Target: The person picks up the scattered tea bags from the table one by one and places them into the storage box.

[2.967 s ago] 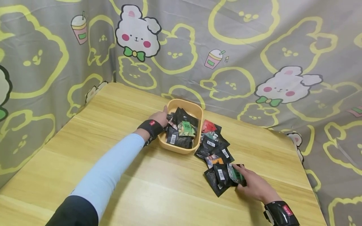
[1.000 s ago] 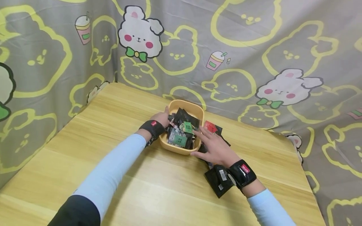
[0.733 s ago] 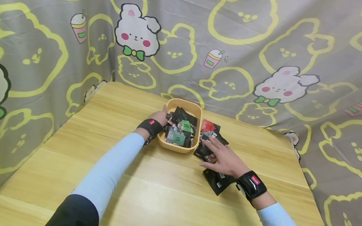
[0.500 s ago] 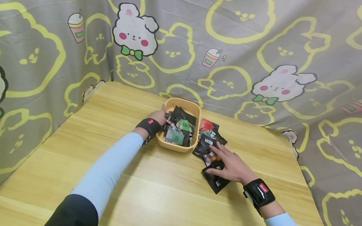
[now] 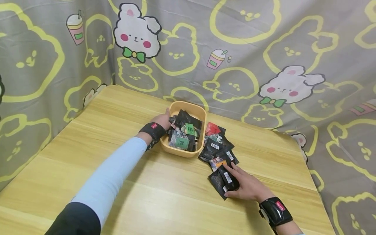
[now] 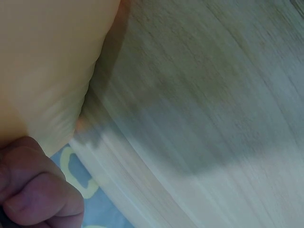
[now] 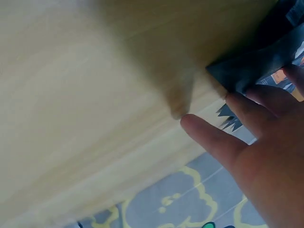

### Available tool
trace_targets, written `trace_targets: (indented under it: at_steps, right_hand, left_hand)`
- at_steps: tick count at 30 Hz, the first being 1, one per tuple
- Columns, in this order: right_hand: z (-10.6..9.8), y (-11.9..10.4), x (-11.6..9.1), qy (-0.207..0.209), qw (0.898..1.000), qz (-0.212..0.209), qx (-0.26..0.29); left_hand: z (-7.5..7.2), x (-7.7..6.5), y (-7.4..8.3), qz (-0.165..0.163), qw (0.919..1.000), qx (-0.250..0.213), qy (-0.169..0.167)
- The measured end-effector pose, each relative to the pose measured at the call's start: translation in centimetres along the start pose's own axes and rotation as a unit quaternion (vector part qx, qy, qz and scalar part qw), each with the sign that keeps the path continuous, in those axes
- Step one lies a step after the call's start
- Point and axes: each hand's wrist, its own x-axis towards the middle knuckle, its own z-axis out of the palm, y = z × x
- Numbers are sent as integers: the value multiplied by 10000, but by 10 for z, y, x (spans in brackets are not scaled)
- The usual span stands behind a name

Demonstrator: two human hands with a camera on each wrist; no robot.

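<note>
While the left hand [image 5: 162, 120] grips a tub [image 5: 177, 152] mid-frame, the right hand [image 5: 248, 186] pinches a black packet [image 5: 230, 181].
Other packets [image 5: 212, 150] overlap right of centre.

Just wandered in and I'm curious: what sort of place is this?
Probably a makeshift indoor work corner: cartoon-print cloth hangs behind a table, which bears a bin of packets, with more beside it.

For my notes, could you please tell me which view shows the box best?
The head view, because it shows the box from above with packets inside. The left wrist view shows only part of its outer wall close up; the right wrist view shows none of it.
</note>
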Motion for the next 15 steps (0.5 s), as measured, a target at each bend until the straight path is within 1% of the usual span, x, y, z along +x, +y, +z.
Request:
trace_targets:
  at_steps: [4, 7, 8, 11, 15]
  right_hand:
    - [2, 0, 1, 136, 9999, -56, -40]
    - [3, 0, 2, 317, 9993, -104, -153]
    - [3, 0, 2, 392, 9990, -127, -192]
    - [6, 1, 2, 751, 9961, -302, -337]
    - [6, 2, 1, 1379, 9877, -561, -472]
  left_hand:
    - [2, 4, -3, 26, 10000, 36, 57]
    - [4, 7, -4, 74, 9998, 192, 80]
    - [4, 7, -4, 85, 9998, 180, 80]
    - [3, 5, -3, 40, 9999, 148, 41]
    - [1, 2, 0, -22, 10000, -19, 3]
